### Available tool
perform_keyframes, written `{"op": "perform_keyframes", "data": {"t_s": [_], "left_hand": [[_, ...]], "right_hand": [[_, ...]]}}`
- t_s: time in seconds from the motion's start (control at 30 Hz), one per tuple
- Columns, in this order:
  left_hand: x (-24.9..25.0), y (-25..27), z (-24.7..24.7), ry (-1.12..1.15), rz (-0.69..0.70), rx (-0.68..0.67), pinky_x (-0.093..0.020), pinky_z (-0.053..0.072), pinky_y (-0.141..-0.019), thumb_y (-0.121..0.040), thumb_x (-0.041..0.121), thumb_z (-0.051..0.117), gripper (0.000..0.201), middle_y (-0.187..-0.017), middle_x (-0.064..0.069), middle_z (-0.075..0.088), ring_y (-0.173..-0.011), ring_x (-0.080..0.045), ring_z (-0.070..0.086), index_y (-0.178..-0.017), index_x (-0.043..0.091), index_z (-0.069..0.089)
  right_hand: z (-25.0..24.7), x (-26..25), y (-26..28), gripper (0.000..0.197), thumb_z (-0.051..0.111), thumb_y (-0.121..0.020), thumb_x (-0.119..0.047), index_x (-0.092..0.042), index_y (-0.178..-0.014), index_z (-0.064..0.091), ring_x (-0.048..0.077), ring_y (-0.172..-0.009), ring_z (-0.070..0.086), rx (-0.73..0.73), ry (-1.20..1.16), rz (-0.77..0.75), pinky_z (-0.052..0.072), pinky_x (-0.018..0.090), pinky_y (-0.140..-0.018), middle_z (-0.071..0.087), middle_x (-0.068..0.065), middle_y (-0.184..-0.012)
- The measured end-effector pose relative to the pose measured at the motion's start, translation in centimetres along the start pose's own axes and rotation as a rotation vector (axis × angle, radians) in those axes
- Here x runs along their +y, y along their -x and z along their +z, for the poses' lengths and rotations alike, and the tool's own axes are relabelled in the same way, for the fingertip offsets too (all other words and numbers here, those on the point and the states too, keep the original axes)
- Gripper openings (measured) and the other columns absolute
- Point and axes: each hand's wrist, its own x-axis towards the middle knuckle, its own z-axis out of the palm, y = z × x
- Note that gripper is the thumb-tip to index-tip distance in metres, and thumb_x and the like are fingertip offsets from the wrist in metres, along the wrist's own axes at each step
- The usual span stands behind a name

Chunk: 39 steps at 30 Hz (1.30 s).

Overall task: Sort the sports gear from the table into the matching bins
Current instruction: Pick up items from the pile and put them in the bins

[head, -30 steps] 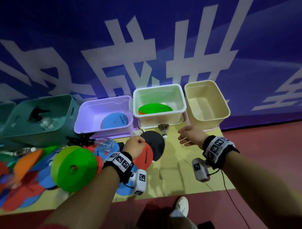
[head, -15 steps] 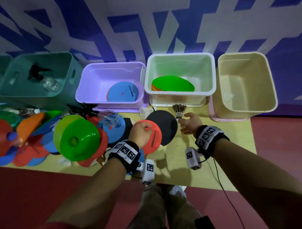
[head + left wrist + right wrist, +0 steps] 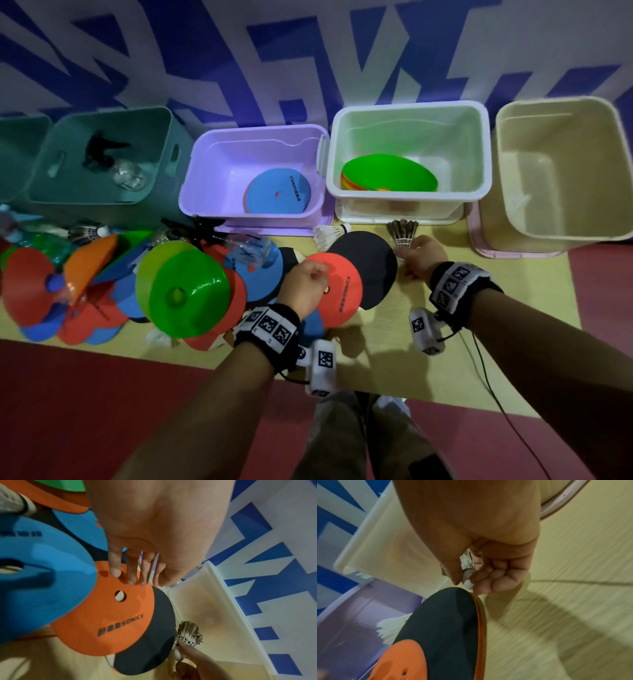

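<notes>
Head view: left hand (image 3: pixel 303 286) on red disc (image 3: pixel 337 284), grasp hidden; right hand (image 3: pixel 423 257) at dark shuttlecock (image 3: pixel 403 233), 12 o'clock of it, before white bin (image 3: pixel 407 212).
Left wrist view: fingertips (image 3: pixel 132 580) lie straight on the disc (image 3: pixel 106 615).
Right wrist view: thumb and curled fingers (image 3: pixel 476 576) pinch the shuttlecock's cork (image 3: pixel 468 580).
Surface: yellow table (image 3: pixel 404 370); blue-white wall behind.

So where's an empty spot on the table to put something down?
Bare table shows to the right of the black paddle, in front of the white bin and cream bin, around the right hand. A thin strip runs along the near edge. The left side is crowded with the piled cones and discs.
</notes>
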Motion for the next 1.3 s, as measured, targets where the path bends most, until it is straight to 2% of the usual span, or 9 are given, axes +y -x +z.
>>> {"op": "perform_keyframes", "data": {"t_s": [0.13,0.27,0.47,0.67,0.83,1.0,1.13,1.2,1.3], "left_hand": [[1.6,-0.5,2.0,0.129,0.028,-0.055,-0.035,0.051,-0.093,-0.086,0.014,0.067,0.010,-0.100,0.000,0.070,-0.094,-0.015,0.065,-0.094,0.020,0.067],[3.1,-0.2,4.0,0.237,-0.050,-0.246,-0.036,0.052,-0.091,-0.087,0.026,0.072,0.034,-0.112,0.000,0.070,-0.104,-0.016,0.065,-0.117,0.012,0.061],[3.5,0.2,5.2,0.440,-0.092,-0.194,-0.038,0.059,-0.082,-0.091,0.022,0.068,0.020,-0.100,-0.006,0.075,-0.091,-0.021,0.072,-0.109,0.014,0.068],[1.4,-0.1,4.2,0.496,-0.226,-0.062,-0.040,0.059,-0.079,-0.090,0.025,0.068,0.028,-0.110,-0.008,0.067,-0.099,-0.026,0.065,-0.116,0.016,0.061],[0.2,0.1,3.4,0.515,-0.269,-0.050,-0.040,0.056,-0.082,-0.091,0.023,0.067,0.028,-0.105,-0.001,0.067,-0.094,-0.015,0.062,-0.118,0.018,0.062],[-0.6,0.6,2.8,0.550,-0.289,-0.052,-0.041,0.053,-0.091,-0.089,0.025,0.069,0.028,-0.102,0.004,0.066,-0.097,-0.015,0.061,-0.115,0.018,0.062],[-0.9,0.8,2.3,0.580,-0.285,-0.049,-0.036,0.051,-0.086,-0.090,0.021,0.069,0.018,-0.096,0.005,0.066,-0.088,-0.009,0.061,-0.107,0.020,0.063],[-1.0,0.7,2.2,0.581,-0.277,-0.042,-0.037,0.051,-0.086,-0.090,0.019,0.068,0.011,-0.092,0.006,0.067,-0.085,-0.008,0.061,-0.099,0.023,0.063],[-0.7,0.7,2.0,0.566,-0.267,-0.029,-0.036,0.051,-0.082,-0.089,0.019,0.069,0.011,-0.090,0.005,0.067,-0.085,-0.012,0.062,-0.094,0.026,0.063]], "right_hand": [[-0.1,0.5,2.7,0.028,0.076,-0.081,-0.026,-0.016,-0.081,0.050,0.023,-0.044,0.052,-0.080,-0.056,-0.093,0.041,0.027,-0.041,0.056,0.006,-0.056],[1.0,0.5,4.8,0.029,0.073,-0.085,-0.013,-0.014,-0.080,0.045,0.017,-0.035,0.039,-0.311,-0.158,-0.170,0.033,0.024,-0.043,0.043,-0.001,-0.044],[1.4,0.2,6.0,0.017,0.072,-0.084,-0.010,-0.010,-0.092,0.057,0.013,-0.046,0.056,-0.414,0.019,-0.316,0.044,0.024,-0.047,0.060,-0.004,-0.057],[0.0,1.5,2.8,0.047,0.064,-0.087,-0.012,-0.021,-0.131,0.050,0.017,-0.055,0.059,-0.137,0.022,-0.083,0.048,0.026,-0.049,0.063,0.004,-0.074],[0.8,1.2,2.1,0.067,0.062,-0.088,-0.010,-0.020,-0.148,0.034,0.022,-0.066,0.053,-0.188,0.093,0.021,0.048,0.031,-0.056,0.058,0.005,-0.082],[1.9,0.6,2.4,0.049,0.067,-0.080,-0.003,-0.011,-0.127,0.057,0.018,-0.064,0.051,-0.169,0.073,-0.004,0.043,0.027,-0.055,0.059,0.006,-0.088],[1.9,0.0,2.8,0.027,0.068,-0.076,0.001,-0.018,-0.088,0.053,0.029,-0.067,0.061,-0.084,-0.054,0.016,0.056,0.046,-0.064,0.062,0.017,-0.090],[1.9,-0.6,3.5,0.028,0.065,-0.080,0.002,-0.017,-0.090,0.048,0.034,-0.078,0.065,-0.122,-0.107,0.028,0.058,0.053,-0.073,0.063,0.019,-0.093],[1.5,-1.5,4.8,0.027,0.059,-0.085,0.005,-0.016,-0.095,0.045,0.035,-0.074,0.066,-0.201,-0.203,0.057,0.059,0.051,-0.069,0.064,0.019,-0.091]]}}
